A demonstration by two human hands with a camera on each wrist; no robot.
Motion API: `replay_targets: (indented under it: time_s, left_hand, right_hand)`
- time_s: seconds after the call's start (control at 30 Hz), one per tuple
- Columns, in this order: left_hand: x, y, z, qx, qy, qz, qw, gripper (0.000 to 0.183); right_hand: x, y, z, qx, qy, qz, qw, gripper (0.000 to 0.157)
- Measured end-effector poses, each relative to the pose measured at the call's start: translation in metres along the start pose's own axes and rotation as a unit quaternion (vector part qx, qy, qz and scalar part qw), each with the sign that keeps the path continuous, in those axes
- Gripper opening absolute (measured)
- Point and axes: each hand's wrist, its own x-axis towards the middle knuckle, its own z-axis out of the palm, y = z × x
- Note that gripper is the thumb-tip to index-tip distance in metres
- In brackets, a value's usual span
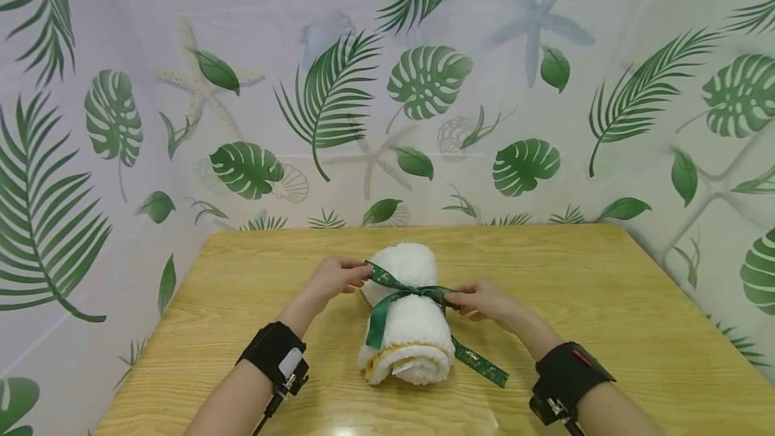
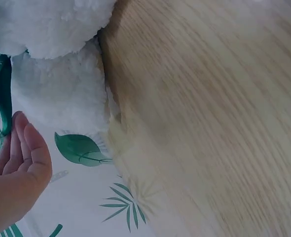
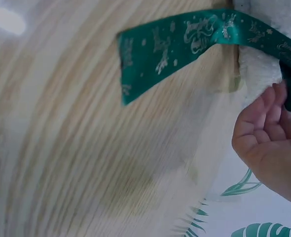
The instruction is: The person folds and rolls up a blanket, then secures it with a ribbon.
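A rolled white fleecy blanket (image 1: 418, 325) with a yellow edge lies on the table, cinched at its middle by a green ribbon (image 1: 387, 279) with a pale print. My left hand (image 1: 331, 281) pinches a ribbon loop on the left of the knot. To the right of the knot, my right hand (image 1: 486, 301) pinches the other loop. One ribbon tail hangs over the blanket's front left. The other tail (image 3: 170, 44) stretches out over the wood at the right. In the left wrist view, the left fingers (image 2: 34, 143) are beside the blanket.
The wooden table (image 1: 242, 355) extends on both sides of the blanket. Behind it hangs a pale cloth (image 1: 460, 187) printed with green leaves and starfish. Each wrist wears a black band with a small camera and cable.
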Motion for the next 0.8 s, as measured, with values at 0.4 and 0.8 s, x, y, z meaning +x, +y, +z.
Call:
replay_targets:
  time_s: [0.4, 0.8]
  left_hand:
    - [-0.005, 0.001, 0.000, 0.031, 0.045, 0.012, 0.9984, 0.014]
    - [-0.012, -0.010, -0.008, 0.119, 0.060, 0.016, 0.9910, 0.014]
  right_hand:
    - [0.001, -0.008, -0.001, 0.088, 0.013, -0.015, 0.996, 0.019]
    - [0.003, -0.011, 0.003, -0.122, 0.079, -0.099, 0.984, 0.018]
